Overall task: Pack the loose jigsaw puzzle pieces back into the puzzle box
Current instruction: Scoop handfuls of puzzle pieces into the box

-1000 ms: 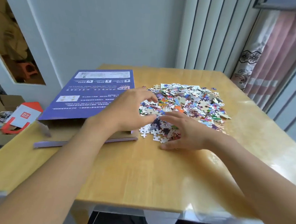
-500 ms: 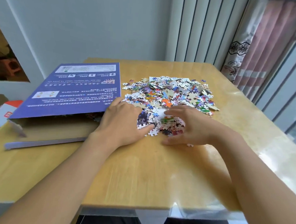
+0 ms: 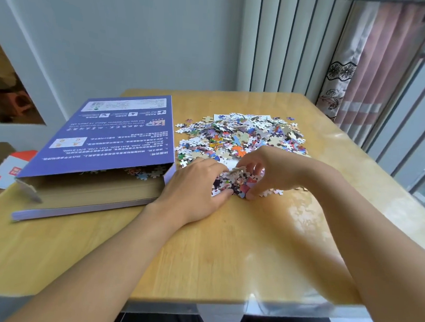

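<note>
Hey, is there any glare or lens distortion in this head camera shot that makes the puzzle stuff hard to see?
Head view: window glare whitens the table beside the right hand; wide-angle bending curves the edges; pile sharp.

Puzzle box lid (image 3: 113, 135): violet-blue, white printed text, white label panels.
Puzzle box base (image 3: 90, 193): tan cardboard inside, pale lilac edge.
Puzzle pieces (image 3: 243, 135): mixed white, blue, orange, purple, green, red; some show plain beige backs.
Bench (image 3: 213, 255): light yellow wood grain, glossy surface.
Wall (image 3: 139, 37): pale grey-blue, plain.
Ribbed panel (image 3: 288, 41): pale grey, vertical ridges.
Curtain (image 3: 376, 64): dusty pink with one pale horizontal band; cream edge strip carries black floral pattern.
Carton (image 3: 12, 166) beside bench: white and red.
</note>
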A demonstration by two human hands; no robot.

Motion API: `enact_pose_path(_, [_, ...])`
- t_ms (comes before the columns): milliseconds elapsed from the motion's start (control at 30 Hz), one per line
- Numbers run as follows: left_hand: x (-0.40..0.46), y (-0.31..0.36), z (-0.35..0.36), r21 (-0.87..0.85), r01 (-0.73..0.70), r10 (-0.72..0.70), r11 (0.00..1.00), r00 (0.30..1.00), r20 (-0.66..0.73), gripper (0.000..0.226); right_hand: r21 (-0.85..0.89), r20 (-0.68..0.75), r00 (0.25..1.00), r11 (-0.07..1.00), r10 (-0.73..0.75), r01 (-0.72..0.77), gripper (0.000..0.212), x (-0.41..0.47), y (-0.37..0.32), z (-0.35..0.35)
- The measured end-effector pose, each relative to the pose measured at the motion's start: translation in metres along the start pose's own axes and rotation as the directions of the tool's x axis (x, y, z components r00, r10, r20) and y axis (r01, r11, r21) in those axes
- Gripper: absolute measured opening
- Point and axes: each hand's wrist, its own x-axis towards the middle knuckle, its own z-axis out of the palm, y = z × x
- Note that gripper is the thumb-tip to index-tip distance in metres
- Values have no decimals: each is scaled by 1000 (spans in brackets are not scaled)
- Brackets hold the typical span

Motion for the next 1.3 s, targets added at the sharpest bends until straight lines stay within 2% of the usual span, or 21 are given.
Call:
enact_pose_path(100, [-1, -2, 2, -101, 39, -41, 994, 999, -25, 47, 61, -37, 999, 998, -9, 11, 57, 3, -2, -2])
enact_pose_path(233, [-2, -5, 2, -220, 60, -81, 974, 993, -89, 41, 192, -155, 988, 980, -29, 59, 32, 3, 5, 3])
enact_pose_path(333, [-2, -6, 2, -277, 68, -100, 959, 990, -104, 41, 455, -181, 983, 888, 29, 58, 22, 3, 10, 10])
enact_pose_path(400, [-2, -7, 3, -320, 82, -132, 944, 982, -137, 47, 589, -185, 981, 805, 50, 70, 30, 1, 12, 12])
enact_pose_path(467, [-1, -8, 3, -373, 93, -162, 923, 974, -157, 50, 672, -186, 979, 737, 80, 68, 47, 1, 12, 11])
enact_pose_path(567, [-2, -7, -3, -427, 73, -159, 902, 973, -169, 50, 740, -225, 966, 667, 124, 87, 49, -3, 10, 4])
enact_pose_path(667, [-5, -6, -23, -395, -9, -99, 919, 962, -253, 45, 773, -269, 951, 623, 153, 118, 38, -3, 6, 1])
enact_pose_path(767, [-14, -21, -58, -298, -51, -51, 953, 945, -324, 36, 818, -315, 932, 548, 177, 172, 39, -2, -4, -2])
enact_pose_path(833, [-25, -44, -78, -160, -5, -39, 987, 961, -274, 42, 854, -343, 924, 464, 166, 234, 32, 0, -20, -4])
enact_pose_path(900, [-41, -71, -94, -62, 88, -98, 994, 978, -186, 53, 887, -337, 930, 381, 145, 262, 29, 5, -43, 0])
enact_pose_path(967, [-55, -93, -104, 7, 180, -177, 984, 975, -132, 61, 899, -329, 936, 344, 123, 271, 28, 11, -66, 7])
enact_pose_path(1067, [-72, -125, -113, 131, 282, -267, 950, 956, -122, 62, 906, -314, 944, 330, 105, 264, 30, 24, -104, 21])
enact_pose_path(1133, [-78, -139, -116, 178, 331, -311, 927, 941, -133, 46, 889, -339, 937, 356, 89, 288, 32, 31, -122, 29])
enact_pose_path(1200, [-80, -143, -116, 208, 361, -332, 909, 929, -162, 30, 835, -408, 911, 426, 56, 347, 32, 36, -133, 34])
enact_pose_path(1300, [-77, -147, -119, 226, 344, -299, 911, 931, -209, 25, 627, -558, 826, 613, -77, 481, 29, 40, -148, 40])
